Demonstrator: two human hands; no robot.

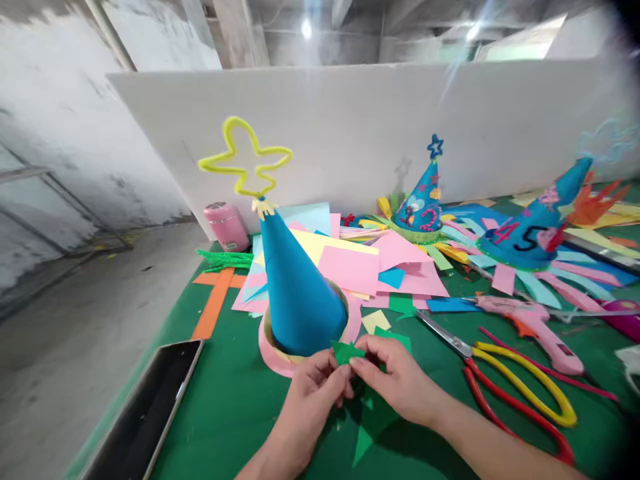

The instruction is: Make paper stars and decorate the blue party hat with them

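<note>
A small green paper cut-out (347, 351) was held low in the middle of the frame, just in front of the base of the blue paper cone (297, 287). It was pinched between thumb and fingertips of the left hand (310, 393) and of the right hand (400, 380), both closed down on it. The piece seemed to be in the middle of being worked or turned in the fingers, and because it was thin and pointed, the next move was judged to call for a light, steady pinch. More green scraps (373, 417) were seen on the green table (225, 400) under the hands. The cone was topped by a yellow pipe-cleaner star (245, 160) and ringed by a pink band (270, 350). Scissors (515, 387) and a pink glue gun (530, 323) were laid at the right, and a dark phone (150, 407) at the lower left.
</note>
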